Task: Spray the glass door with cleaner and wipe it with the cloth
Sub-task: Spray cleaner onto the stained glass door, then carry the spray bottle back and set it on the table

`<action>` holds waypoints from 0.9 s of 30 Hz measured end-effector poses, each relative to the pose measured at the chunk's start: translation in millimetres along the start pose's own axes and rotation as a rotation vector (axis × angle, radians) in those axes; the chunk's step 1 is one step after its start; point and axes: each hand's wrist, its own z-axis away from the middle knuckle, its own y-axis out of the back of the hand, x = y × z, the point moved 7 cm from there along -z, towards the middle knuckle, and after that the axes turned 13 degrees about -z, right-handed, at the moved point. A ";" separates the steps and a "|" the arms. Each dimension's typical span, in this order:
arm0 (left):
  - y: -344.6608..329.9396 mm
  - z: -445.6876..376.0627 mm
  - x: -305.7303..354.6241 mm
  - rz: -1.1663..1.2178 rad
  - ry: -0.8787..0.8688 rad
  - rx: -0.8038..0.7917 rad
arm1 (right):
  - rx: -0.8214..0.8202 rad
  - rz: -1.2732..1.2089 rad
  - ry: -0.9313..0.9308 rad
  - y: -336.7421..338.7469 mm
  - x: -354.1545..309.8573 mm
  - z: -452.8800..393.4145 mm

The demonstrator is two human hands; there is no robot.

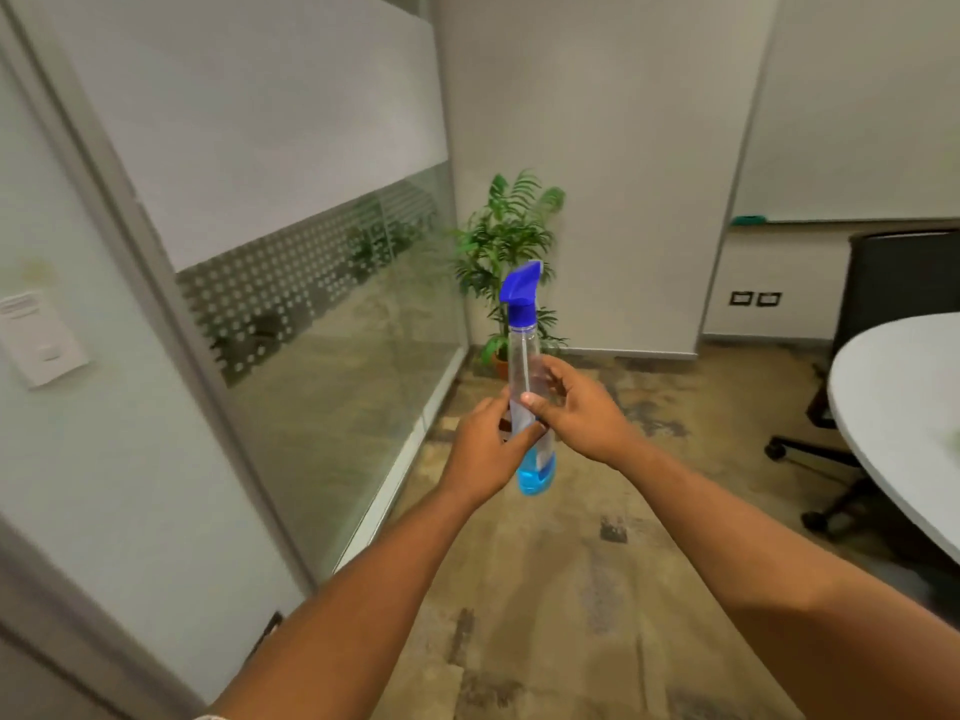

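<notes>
Holding a spray bottle (pixel 524 387) upright in both hands, a person stands in an office and looks down along two bare forearms. The left hand (pixel 480 449) wraps the bottle's lower body from the left. The right hand (pixel 571 413) closes on it from the right, a little higher, with its thumb across the front. Neither hand is on the trigger.

The bottle is a slim, clear plastic cylinder, mostly empty, with a shallow pool of blue liquid at its base. Its head is smooth, glossy dark blue plastic, and which way the nozzle points is unclear.

Left of the bottle runs a glass wall (pixel 332 324), smooth and reflective, with a frosted band above and a pattern of small white dots below. Further left, at the picture's edge, is a pale frosted panel in a metal frame, which may be the door (pixel 104 459); I cannot be sure. No cloth is in view.

Beyond the bottle stands a leafy potted plant (pixel 506 252). To the bottle's right are a curved white table (pixel 893 407) and a black wheeled chair (pixel 883 304). The floor is mottled brown carpet.

Risks, as a judgement: with so little liquid, tilting the bottle could leave the pump drawing air. Spraying before turning to the glass would wet the carpet or plant. With no cloth at hand, cleaner could run down and streak.
</notes>
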 end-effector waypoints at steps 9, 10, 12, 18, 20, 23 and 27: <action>-88.1 -101.9 10.4 0.178 -0.071 -0.236 | 0.217 0.113 -0.082 83.0 48.2 -46.2; -98.6 -108.3 11.2 0.213 -0.067 -0.262 | 0.238 0.107 -0.100 92.6 53.2 -47.2; -121.8 -121.4 17.2 0.276 -0.070 -0.316 | 0.278 0.124 -0.129 114.9 64.1 -48.4; -187.8 -150.4 49.2 0.319 -0.128 -0.499 | 0.352 0.204 -0.233 181.4 100.6 -35.5; -207.0 -160.3 65.0 0.284 -0.200 -0.522 | 0.354 0.170 -0.264 203.4 113.1 -29.4; -239.6 -176.2 93.2 0.235 -0.285 -0.553 | 0.373 0.115 -0.267 242.1 129.6 -22.4; -286.3 -197.9 128.4 0.166 -0.385 -0.553 | 0.452 0.112 -0.250 296.5 147.1 -13.5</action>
